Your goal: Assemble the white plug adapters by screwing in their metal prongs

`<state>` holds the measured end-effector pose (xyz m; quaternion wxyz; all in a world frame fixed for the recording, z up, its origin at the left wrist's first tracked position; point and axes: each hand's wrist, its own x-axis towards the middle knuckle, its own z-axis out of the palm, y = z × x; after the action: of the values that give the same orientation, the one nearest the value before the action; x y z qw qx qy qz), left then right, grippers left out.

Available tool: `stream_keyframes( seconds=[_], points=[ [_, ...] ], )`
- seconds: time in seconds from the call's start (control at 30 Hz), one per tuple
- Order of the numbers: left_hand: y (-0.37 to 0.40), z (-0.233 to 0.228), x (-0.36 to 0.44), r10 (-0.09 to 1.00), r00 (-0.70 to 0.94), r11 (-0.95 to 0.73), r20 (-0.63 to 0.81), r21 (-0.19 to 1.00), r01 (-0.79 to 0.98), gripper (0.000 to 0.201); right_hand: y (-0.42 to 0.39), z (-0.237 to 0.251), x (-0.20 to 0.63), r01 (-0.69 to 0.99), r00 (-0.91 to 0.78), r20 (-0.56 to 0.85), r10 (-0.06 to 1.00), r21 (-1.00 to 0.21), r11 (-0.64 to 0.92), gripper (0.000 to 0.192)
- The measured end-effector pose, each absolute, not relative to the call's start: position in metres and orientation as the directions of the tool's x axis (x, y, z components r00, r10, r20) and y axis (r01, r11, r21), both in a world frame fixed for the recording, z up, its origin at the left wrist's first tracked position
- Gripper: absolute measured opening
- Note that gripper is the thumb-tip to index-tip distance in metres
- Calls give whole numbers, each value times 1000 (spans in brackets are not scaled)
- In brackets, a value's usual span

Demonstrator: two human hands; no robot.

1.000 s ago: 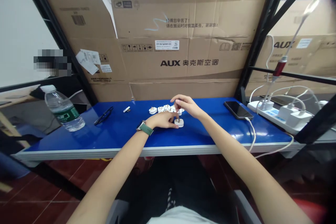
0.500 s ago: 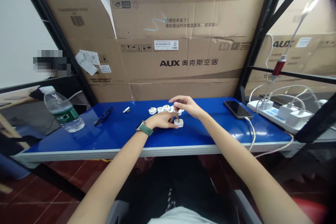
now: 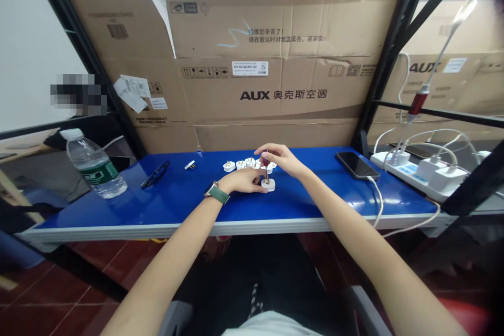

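Worker's left hand (image 3: 244, 179) pins a white plug (image 3: 269, 185) mid-bench; right hand (image 3: 280, 159), fingers pinched shut, stands a small screwdriver (image 3: 266, 168) upright on it. Water bottle (image 3: 94, 164), part full, capped, lies tilted at left edge. Blue bench (image 3: 189, 199) bare nr front edge.

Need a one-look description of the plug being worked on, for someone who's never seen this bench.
On the blue table, find the cluster of white plugs near its middle. The white plug sits alone just in front of them, steadied by the left hand. It is the only one with a small screwdriver standing on it, held by the right hand.
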<state>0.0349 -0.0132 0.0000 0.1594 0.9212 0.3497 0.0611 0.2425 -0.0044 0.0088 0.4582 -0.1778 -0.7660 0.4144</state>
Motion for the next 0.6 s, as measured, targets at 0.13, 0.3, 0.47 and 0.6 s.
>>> stream_keyframes(
  seconds=[0.13, 0.3, 0.47, 0.6],
  points=[
    [-12, -1, 35, 662, 749, -705, 1, 341, 622, 48, -3, 7, 242, -98, -501, 566, 655, -789, 607, 33],
    [-9, -4, 34, 647, 762, -721, 13, 336, 606, 46, -2, 7, 241, -71, -487, 576, 657, -775, 628, 31],
    [-7, -6, 33, 650, 759, -722, 18, 326, 610, 46, -1, 7, 241, -77, -473, 586, 658, -771, 632, 27],
    [-7, -5, 34, 656, 755, -716, 11, 326, 617, 47, 0, 6, 240, -64, -457, 589, 667, -770, 635, 26]
  ],
)
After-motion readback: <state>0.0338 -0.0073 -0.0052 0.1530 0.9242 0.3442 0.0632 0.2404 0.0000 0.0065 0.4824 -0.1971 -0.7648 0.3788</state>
